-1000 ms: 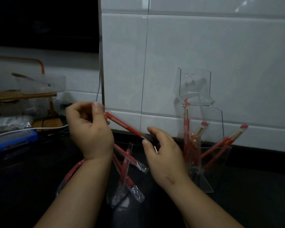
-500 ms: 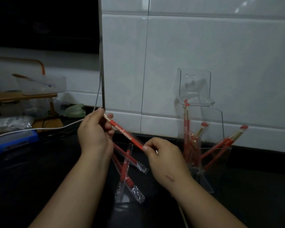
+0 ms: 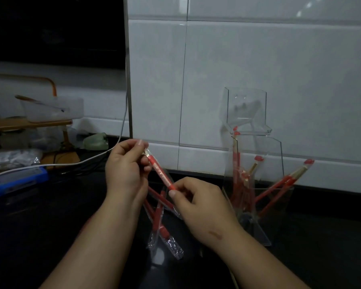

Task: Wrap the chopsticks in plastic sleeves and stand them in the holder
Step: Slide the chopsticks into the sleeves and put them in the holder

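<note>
Left hand (image 3: 125, 170) curls round the upper end of a red chopstick (image 3: 159, 173). Right hand (image 3: 198, 207) pinches its lower end between thumb and forefinger. Chopstick slants in the air above mid-worktop (image 3: 50, 215), upper end toward the back edge. Clear plastic sleeve (image 3: 168, 177) seems to be round it; how far up, cannot tell. Likely step: seating the sleeve, with standing it in the holder not yet done. Just below the hands, more sleeved chopsticks (image 3: 165, 234) lie crossed; what props them is unclear. Clear holder (image 3: 277, 155) stands at the back edge, right of middle, near the tiled wall (image 3: 238, 69), with wrapped chopsticks (image 3: 279, 184) fanned out in it.

Risks:
- The thin sleeve may bunch or slide off if the pinch slackens.
- Leaning sticks may block the holder's opening.
- The tall, light holder could tip if knocked.
</note>
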`<control>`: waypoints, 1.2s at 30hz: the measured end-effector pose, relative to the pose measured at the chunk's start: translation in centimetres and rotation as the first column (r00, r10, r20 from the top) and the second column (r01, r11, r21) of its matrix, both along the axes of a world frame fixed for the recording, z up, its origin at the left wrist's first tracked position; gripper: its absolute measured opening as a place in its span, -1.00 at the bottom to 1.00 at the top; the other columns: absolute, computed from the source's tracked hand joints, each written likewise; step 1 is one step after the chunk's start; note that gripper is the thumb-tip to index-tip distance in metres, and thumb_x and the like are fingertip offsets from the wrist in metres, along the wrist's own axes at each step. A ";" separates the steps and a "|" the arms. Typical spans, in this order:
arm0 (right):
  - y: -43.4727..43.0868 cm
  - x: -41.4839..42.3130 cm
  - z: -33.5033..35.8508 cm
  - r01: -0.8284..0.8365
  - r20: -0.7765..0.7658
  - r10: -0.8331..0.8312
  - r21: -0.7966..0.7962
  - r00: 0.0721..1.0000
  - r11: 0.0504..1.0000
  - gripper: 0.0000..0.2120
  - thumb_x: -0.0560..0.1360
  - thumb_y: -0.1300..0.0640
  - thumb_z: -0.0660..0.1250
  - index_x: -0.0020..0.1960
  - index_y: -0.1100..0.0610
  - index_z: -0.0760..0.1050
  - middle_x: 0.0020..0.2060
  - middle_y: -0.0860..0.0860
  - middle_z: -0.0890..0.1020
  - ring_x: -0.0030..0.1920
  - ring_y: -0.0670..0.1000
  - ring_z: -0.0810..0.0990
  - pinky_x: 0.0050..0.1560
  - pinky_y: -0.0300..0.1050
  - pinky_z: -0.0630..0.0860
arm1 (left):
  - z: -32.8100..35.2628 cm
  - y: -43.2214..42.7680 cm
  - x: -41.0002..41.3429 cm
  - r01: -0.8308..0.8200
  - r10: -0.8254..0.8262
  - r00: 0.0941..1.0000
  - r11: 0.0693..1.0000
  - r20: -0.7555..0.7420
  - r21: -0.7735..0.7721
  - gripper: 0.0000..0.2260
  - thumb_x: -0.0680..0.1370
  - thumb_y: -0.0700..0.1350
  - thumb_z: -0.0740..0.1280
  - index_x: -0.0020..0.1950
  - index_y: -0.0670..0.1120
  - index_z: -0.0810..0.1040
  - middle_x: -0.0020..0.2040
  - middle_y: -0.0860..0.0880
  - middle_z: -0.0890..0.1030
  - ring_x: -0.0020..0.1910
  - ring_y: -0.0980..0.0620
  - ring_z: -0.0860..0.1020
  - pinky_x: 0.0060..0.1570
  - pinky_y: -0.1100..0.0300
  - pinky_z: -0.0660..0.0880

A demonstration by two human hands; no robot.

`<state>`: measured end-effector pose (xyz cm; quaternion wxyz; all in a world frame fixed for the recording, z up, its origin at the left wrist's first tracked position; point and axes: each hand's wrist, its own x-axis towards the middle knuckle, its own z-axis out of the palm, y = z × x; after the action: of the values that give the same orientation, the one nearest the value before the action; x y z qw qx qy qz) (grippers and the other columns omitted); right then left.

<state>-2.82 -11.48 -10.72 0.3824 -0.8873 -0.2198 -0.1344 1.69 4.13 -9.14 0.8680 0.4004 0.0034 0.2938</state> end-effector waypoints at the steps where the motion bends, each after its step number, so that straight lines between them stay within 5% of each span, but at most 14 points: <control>1: 0.0 -0.1 0.1 0.015 0.041 -0.015 0.000 0.999 1.000 -0.89 0.56 -0.09 0.29 -0.02 -0.12 0.57 -0.22 -0.17 0.60 -0.19 -0.18 0.54 -0.16 -0.20 0.50 | 0.1 -0.1 -0.1 0.009 -0.009 1.000 1.000 0.009 -0.011 -0.90 0.62 -0.23 0.27 -0.07 -0.11 0.53 -0.23 -0.07 0.58 -0.48 0.15 0.40 -0.52 0.32 0.33; 4: -0.1 -0.1 0.3 0.050 0.213 -0.067 0.084 0.975 0.995 -0.90 0.55 -0.04 0.32 -0.01 -0.07 0.59 -0.21 -0.17 0.60 -0.18 -0.16 0.54 -0.16 -0.20 0.50 | 0.1 -0.1 -0.2 0.026 -0.026 1.000 0.994 0.002 -0.108 -0.79 0.66 -0.02 0.23 0.03 -0.12 0.56 -0.22 -0.05 0.62 -0.47 0.13 0.44 -0.49 0.29 0.37; 7: -0.1 -0.6 1.0 0.044 0.417 -0.105 0.155 0.903 0.987 -0.91 0.55 0.01 0.32 -0.02 -0.05 0.60 -0.24 -0.19 0.58 -0.19 -0.18 0.52 -0.21 -0.39 0.42 | 0.0 -0.1 -0.3 0.029 -0.032 0.999 0.995 -0.031 -0.097 -0.78 0.65 0.00 0.22 -0.01 -0.11 0.55 -0.24 -0.03 0.62 -0.48 0.12 0.45 -0.48 0.28 0.37; 12: -0.8 -1.1 2.4 0.026 0.573 -0.167 0.246 0.802 0.969 -0.90 0.53 0.14 0.33 -0.01 0.06 0.61 -0.25 -0.18 0.53 -0.27 -0.21 0.45 -0.25 -0.41 0.37 | -0.4 -1.2 -0.5 0.057 -0.051 0.998 0.969 -0.030 0.239 -0.87 0.61 -0.07 0.27 -0.05 -0.07 0.58 -0.16 -0.03 0.66 -0.38 0.05 0.53 -0.43 0.23 0.38; 16: -1.7 -1.4 3.6 0.035 0.601 -0.227 0.314 0.766 0.949 -0.88 0.53 0.15 0.34 0.03 0.09 0.61 -0.26 -0.18 0.52 -0.30 -0.19 0.47 -0.28 -0.42 0.39 | -0.8 -2.4 -0.7 0.101 -0.099 0.994 0.832 -0.033 0.546 -0.79 0.45 0.01 0.33 -0.03 -0.08 0.61 -0.07 -0.02 0.69 -0.23 0.04 0.60 -0.39 0.26 0.44; 21: -3.4 -2.1 5.6 0.007 0.585 -0.335 0.490 0.738 0.871 -0.93 0.54 0.12 0.37 0.01 0.05 0.60 -0.27 -0.14 0.62 -0.30 -0.12 0.59 -0.30 -0.21 0.53 | -1.3 -2.9 -0.9 0.116 -0.086 0.993 0.687 -0.078 0.717 -0.71 0.38 0.11 0.37 -0.03 -0.04 0.65 -0.07 -0.07 0.67 -0.12 0.02 0.62 -0.29 0.21 0.49; 23: -4.3 -2.2 6.4 0.003 0.543 -0.386 0.576 0.746 0.817 -0.96 0.55 0.13 0.38 0.00 0.03 0.58 -0.28 -0.13 0.64 -0.31 -0.11 0.64 -0.29 -0.17 0.58 | -1.4 -3.1 -0.9 0.120 -0.083 0.993 0.667 -0.086 0.735 -0.74 0.38 0.09 0.36 -0.06 -0.03 0.65 -0.10 -0.08 0.67 -0.13 0.03 0.61 -0.31 0.29 0.49; 27: -5.8 -1.9 7.3 0.134 0.487 -0.497 0.603 0.718 0.786 -0.98 0.57 0.11 0.36 0.00 0.03 0.56 -0.25 -0.22 0.60 -0.34 -0.20 0.56 -0.39 -0.41 0.44 | -1.3 -3.2 -1.0 0.121 -0.072 0.993 0.672 -0.098 0.730 -0.78 0.37 0.07 0.36 -0.10 -0.02 0.65 -0.14 -0.08 0.66 -0.16 0.07 0.59 -0.30 0.26 0.47; 33: -7.2 -0.4 7.1 0.446 0.368 -0.601 0.425 0.710 0.788 -0.85 0.57 -0.02 0.32 0.08 -0.02 0.61 -0.14 -0.17 0.63 -0.13 -0.10 0.58 -0.24 -0.26 0.41 | -1.6 -2.9 -0.7 0.093 -0.032 0.995 0.655 -0.096 0.750 -0.92 0.54 -0.11 0.43 -0.15 0.03 0.66 -0.25 0.07 0.64 -0.19 0.08 0.58 -0.26 0.22 0.43; 36: -7.2 -0.5 7.1 0.472 0.371 -0.604 0.389 0.706 0.791 -0.76 0.57 0.00 0.32 0.22 -0.02 0.57 -0.05 -0.19 0.62 -0.07 -0.13 0.53 -0.11 -0.18 0.42 | -1.6 -2.8 -0.8 0.092 -0.023 0.995 0.651 -0.102 0.753 -0.91 0.54 -0.13 0.40 -0.15 0.00 0.65 -0.24 0.05 0.64 -0.19 0.08 0.58 -0.26 0.25 0.43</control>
<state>-3.34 -18.66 -3.66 0.3745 -0.7913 -0.0159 -0.4830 0.93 1.37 -10.76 0.6304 0.7371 -0.0957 0.2239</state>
